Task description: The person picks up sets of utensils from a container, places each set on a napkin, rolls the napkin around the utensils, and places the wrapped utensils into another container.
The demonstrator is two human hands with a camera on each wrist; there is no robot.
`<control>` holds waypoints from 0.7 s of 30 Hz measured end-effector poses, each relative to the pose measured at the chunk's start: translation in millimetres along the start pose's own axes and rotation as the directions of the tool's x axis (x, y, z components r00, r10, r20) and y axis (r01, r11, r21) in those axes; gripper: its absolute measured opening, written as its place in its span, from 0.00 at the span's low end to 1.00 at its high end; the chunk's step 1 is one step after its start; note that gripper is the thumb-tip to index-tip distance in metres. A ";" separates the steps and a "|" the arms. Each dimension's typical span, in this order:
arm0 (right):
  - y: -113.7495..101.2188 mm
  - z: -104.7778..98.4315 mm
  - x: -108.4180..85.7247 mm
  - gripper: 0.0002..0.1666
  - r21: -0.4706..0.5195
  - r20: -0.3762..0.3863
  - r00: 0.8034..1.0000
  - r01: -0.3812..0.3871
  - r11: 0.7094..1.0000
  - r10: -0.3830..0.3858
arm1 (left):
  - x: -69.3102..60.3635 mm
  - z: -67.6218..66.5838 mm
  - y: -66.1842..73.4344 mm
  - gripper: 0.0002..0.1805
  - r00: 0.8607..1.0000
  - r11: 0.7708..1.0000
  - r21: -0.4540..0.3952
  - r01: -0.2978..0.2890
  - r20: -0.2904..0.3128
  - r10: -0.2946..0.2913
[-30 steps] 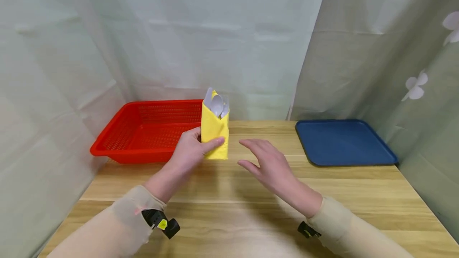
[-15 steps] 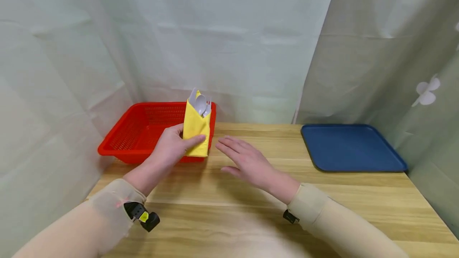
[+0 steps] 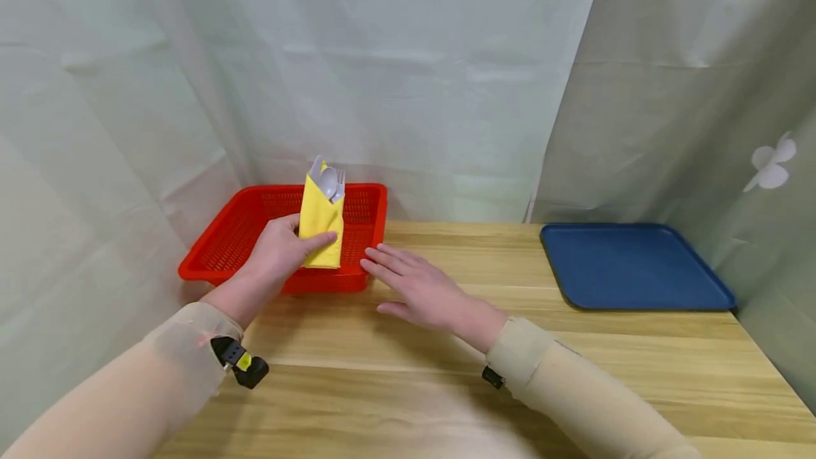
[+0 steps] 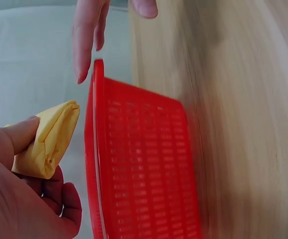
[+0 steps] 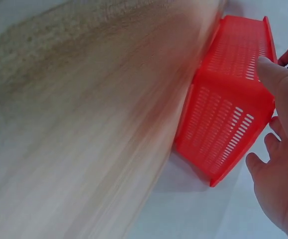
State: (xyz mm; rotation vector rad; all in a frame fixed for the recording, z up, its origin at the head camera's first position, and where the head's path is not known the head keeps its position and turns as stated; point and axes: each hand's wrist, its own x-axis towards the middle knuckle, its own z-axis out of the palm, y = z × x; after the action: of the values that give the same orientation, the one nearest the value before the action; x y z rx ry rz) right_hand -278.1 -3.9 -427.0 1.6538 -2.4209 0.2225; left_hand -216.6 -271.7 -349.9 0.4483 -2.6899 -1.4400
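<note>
My left hand [image 3: 275, 252] grips a folded yellow napkin [image 3: 323, 222] between thumb and fingers. Out of its top poke a grey plastic knife [image 3: 315, 167], spoon [image 3: 328, 182] and fork [image 3: 341, 183]. In the head view the napkin appears over the red basket [image 3: 229, 239]; the left wrist view shows its folded lower end [image 4: 49, 142] above the rim. Fingers extended, my right hand [image 3: 423, 292] holds nothing and is by the basket's near right corner. Whether it touches the rim I cannot tell.
A dark blue tray [image 3: 637, 268] lies at the right of the wooden table [image 3: 408, 388]. Pale curtains [image 3: 408, 76] hang behind and at both sides. Each wrist carries a small black camera [image 3: 251, 370].
Both hands have moved left, partly along with a shift of the head view. The napkin with its cutlery now appears over the basket, and my right hand has come close to the basket's corner.
</note>
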 end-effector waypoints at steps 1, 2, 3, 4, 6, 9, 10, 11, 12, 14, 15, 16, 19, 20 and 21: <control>-0.1 0.7 1.0 0.51 -0.008 0.006 1.000 -0.003 1.000 0.003 | 2.3 -1.3 -1.1 0.39 1.000 1.000 0.003 0.003 -0.001 -0.003; -0.5 1.1 1.8 0.51 -0.015 0.009 1.000 -0.003 1.000 0.003 | 4.1 -2.6 -2.0 0.39 1.000 1.000 0.004 0.006 0.001 -0.006; -1.3 1.4 2.2 0.50 -0.016 0.014 1.000 -0.005 1.000 0.006 | 6.2 -3.9 -3.4 0.39 1.000 1.000 0.005 0.010 0.002 -0.010; -2.3 1.8 2.3 0.50 -0.016 0.016 1.000 -0.005 1.000 0.005 | 7.9 -4.9 -4.6 0.39 1.000 1.000 -0.001 0.010 0.008 -0.010; -5.0 2.4 2.1 0.50 -0.006 0.017 1.000 -0.007 1.000 0.007 | 11.2 -7.4 -8.3 0.38 1.000 1.000 -0.005 0.015 0.021 -0.015; -10.0 2.3 1.7 0.49 0.007 0.011 1.000 -0.009 1.000 0.009 | 16.9 -11.1 -13.4 0.36 0.999 1.000 0.015 0.018 0.041 -0.019; -11.5 2.3 1.9 0.48 0.006 0.005 1.000 -0.009 1.000 0.009 | 19.0 -12.4 -15.0 0.36 0.999 0.999 0.028 0.016 0.045 -0.018; -13.2 2.0 2.1 0.48 0.007 0.001 1.000 -0.011 1.000 0.011 | 21.4 -14.0 -17.0 0.36 0.999 0.999 0.044 0.017 0.048 -0.019; -14.7 1.8 2.4 0.48 0.005 -0.002 1.000 -0.014 1.000 0.014 | 23.7 -15.1 -18.5 0.36 0.999 0.998 0.060 0.016 0.050 -0.019; -17.8 1.2 3.0 0.47 0.000 -0.011 1.000 -0.016 1.000 0.016 | 27.9 -16.9 -21.9 0.36 0.998 0.996 0.083 0.024 0.054 -0.028; -19.3 0.9 3.3 0.47 0.000 -0.015 1.000 -0.017 1.000 0.017 | 29.8 -17.5 -23.5 0.36 0.998 0.995 0.089 0.032 0.057 -0.037; -20.6 0.5 3.5 0.47 -0.001 -0.018 1.000 -0.017 1.000 0.017 | 31.1 -18.2 -24.9 0.36 0.997 0.995 0.096 0.041 0.063 -0.048; -24.1 -0.8 4.0 0.47 -0.010 -0.030 0.999 -0.014 1.000 0.014 | 34.4 -18.6 -28.0 0.37 0.993 0.991 0.113 0.077 0.085 -0.087; -25.0 -1.1 4.1 0.46 -0.018 -0.031 0.999 -0.013 1.000 0.013 | 35.4 -18.4 -28.6 0.38 0.991 0.989 0.120 0.085 0.091 -0.097; -26.0 -1.5 4.1 0.46 -0.024 -0.032 0.999 -0.014 1.000 0.014 | 36.4 -18.1 -29.3 0.38 0.989 0.988 0.125 0.094 0.098 -0.107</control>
State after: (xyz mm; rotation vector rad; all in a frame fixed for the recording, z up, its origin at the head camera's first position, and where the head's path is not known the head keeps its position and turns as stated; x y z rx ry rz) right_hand -255.2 -16.6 -424.2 1.6112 -2.4028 0.2190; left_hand -241.3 -311.8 -366.9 0.5385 -2.8875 -1.3671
